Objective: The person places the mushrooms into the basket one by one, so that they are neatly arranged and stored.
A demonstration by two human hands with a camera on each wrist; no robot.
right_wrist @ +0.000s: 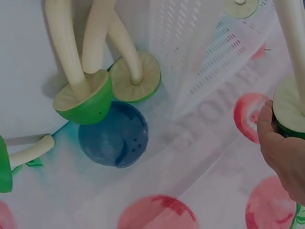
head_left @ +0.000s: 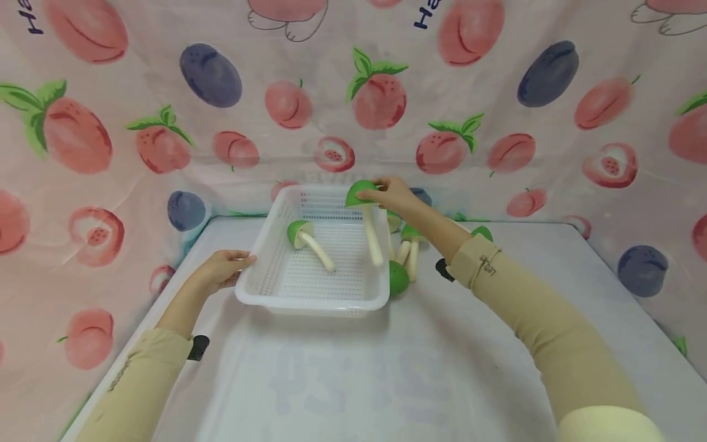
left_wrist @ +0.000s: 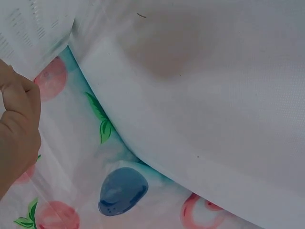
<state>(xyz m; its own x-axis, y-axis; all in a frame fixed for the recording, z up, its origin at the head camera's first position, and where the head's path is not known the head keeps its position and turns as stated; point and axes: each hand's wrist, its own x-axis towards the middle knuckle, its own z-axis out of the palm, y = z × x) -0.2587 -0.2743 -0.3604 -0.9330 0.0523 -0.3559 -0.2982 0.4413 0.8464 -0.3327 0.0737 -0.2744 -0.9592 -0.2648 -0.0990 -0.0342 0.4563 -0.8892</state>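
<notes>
A white plastic basket (head_left: 309, 302) with slotted walls stands on the table. My left hand (head_left: 223, 269) holds its left rim, the fingers bent at the edge in the left wrist view. Over the basket's right side, my right hand (head_left: 394, 196) grips a green-capped toy mushroom (head_left: 372, 236) by the cap, its pale stem hanging down. Another green-capped mushroom (head_left: 317, 250) lies inside on the basket floor. In the right wrist view, the held mushroom (right_wrist: 288, 100) shows its cream underside, with my fingers around the cap's edge.
Several more green-capped mushrooms (head_left: 413, 245) lie close together against the basket's right side, partly hidden behind my right arm. One more cap (head_left: 482, 233) shows farther right. A fruit-printed cloth (head_left: 331, 61) hangs behind the white table (head_left: 309, 380).
</notes>
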